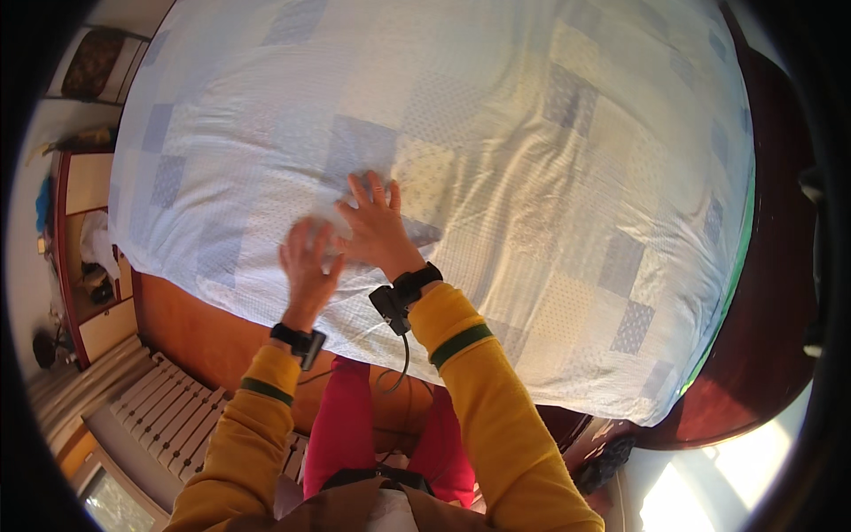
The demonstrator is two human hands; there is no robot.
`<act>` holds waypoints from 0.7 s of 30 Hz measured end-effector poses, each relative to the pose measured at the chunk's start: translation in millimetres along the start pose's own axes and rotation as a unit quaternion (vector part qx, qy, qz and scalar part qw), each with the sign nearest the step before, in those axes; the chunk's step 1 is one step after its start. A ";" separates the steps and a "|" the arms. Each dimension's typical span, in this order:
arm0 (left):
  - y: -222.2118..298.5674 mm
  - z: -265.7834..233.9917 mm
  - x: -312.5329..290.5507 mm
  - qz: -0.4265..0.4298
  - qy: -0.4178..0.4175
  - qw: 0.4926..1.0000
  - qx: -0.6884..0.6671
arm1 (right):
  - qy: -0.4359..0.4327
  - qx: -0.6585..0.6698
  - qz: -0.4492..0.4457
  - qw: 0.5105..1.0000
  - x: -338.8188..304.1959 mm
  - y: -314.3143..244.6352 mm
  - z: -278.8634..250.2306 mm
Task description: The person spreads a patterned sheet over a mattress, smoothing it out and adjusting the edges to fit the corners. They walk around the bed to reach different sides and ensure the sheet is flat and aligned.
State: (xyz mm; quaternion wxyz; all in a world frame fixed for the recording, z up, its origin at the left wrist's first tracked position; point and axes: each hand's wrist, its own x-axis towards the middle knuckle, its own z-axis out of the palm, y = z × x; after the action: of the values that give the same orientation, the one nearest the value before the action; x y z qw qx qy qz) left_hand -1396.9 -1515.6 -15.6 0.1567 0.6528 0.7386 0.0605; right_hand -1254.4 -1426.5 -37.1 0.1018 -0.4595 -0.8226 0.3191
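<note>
A pale patchwork bed sheet [496,195] in blue, white and yellow squares covers the bed in front of me. My right hand [377,222] lies on it near the bed's near side, fingers spread. Just left of it is my left hand [308,266], slightly blurred, with its fingers apart over the sheet. Neither hand grips the cloth. Long creases run through the sheet to the right of my right hand. Each wrist wears a black strap with a small device, and a cable hangs from the right one [390,306].
A dark red wooden headboard [753,355] curves along the bed's right side. At left stands a cabinet [89,248] with open shelves. A radiator [168,412] is at the lower left, beside the orange-brown bed side [191,306]. Green edging [722,328] shows under the sheet's right edge.
</note>
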 end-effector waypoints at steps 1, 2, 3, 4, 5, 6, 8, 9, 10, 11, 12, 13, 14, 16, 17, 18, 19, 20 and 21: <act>-17.2 -1.3 -3.6 -0.045 -0.033 0.998 0.000 | 0.006 -0.025 0.010 1.000 -14.4 13.8 -3.4; -16.3 9.4 -15.7 -0.030 -0.042 0.999 -0.007 | 0.030 -0.029 0.005 0.999 -37.0 31.0 -10.2; -9.4 17.7 -32.0 -0.038 -0.074 0.997 -0.006 | 0.069 -0.023 -0.015 0.997 -63.6 50.8 -20.4; 8.6 29.1 -51.2 -0.026 -0.125 0.992 -0.016 | 0.063 -0.028 0.010 0.998 -95.9 77.6 -36.7; 36.1 41.3 -74.8 0.023 -0.139 0.990 -0.029 | 0.064 -0.033 0.057 0.996 -134.8 104.6 -55.8; 64.5 49.1 -99.3 0.069 -0.217 0.973 -0.048 | 0.051 -0.055 0.126 0.989 -177.3 130.9 -77.0; 123.8 56.9 -141.3 0.199 -0.305 0.927 -0.089 | 0.020 -0.118 0.330 0.936 -269.1 175.2 -121.7; 148.7 55.3 -155.4 0.269 -0.315 0.903 -0.114 | 0.000 -0.132 0.424 0.896 -313.3 193.6 -143.4; 170.9 54.9 -159.9 0.278 -0.395 0.852 -0.203 | -0.003 -0.106 0.513 0.852 -354.4 208.6 -162.1; 186.2 51.4 -158.6 0.281 -0.463 0.796 -0.271 | -0.033 -0.101 0.588 0.802 -388.7 222.0 -179.6; 192.8 45.5 -151.9 0.306 -0.453 0.769 -0.331 | -0.068 -0.098 0.629 0.768 -416.8 230.8 -192.9; 194.4 40.1 -142.7 0.341 -0.387 0.803 -0.298 | -0.106 -0.098 0.663 0.734 -431.1 237.9 -201.0; 186.2 35.9 -125.9 0.328 -0.341 0.848 -0.239 | -0.070 -0.121 0.640 0.755 -431.9 238.3 -198.3; 167.7 32.2 -106.1 0.168 -0.162 0.963 -0.138 | 0.038 -0.161 0.543 0.823 -403.4 220.4 -179.1; 158.0 32.9 -101.7 0.135 -0.193 0.966 -0.107 | 0.081 -0.163 0.489 0.853 -374.3 203.9 -160.8; 156.4 37.2 -110.9 0.222 -0.242 0.942 -0.071 | 0.189 -0.130 0.355 0.906 -342.3 180.3 -138.0; 153.7 39.7 -125.6 0.266 -0.314 0.911 -0.024 | 0.186 -0.124 0.278 0.934 -310.7 156.9 -113.9; 160.0 47.5 -145.0 0.333 -0.340 0.877 -0.062 | 0.187 -0.083 0.222 0.953 -282.4 126.3 -85.5; 170.6 54.7 -169.6 0.376 -0.426 0.819 -0.075 | 0.151 -0.030 0.141 0.978 -262.8 101.9 -60.8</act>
State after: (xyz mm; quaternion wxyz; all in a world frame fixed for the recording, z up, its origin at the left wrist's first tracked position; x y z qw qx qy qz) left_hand -1201.9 -1664.7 8.8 0.4688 0.8271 0.2883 -0.1143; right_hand -1009.7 -1577.9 -19.9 0.1649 -0.6164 -0.7341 0.2325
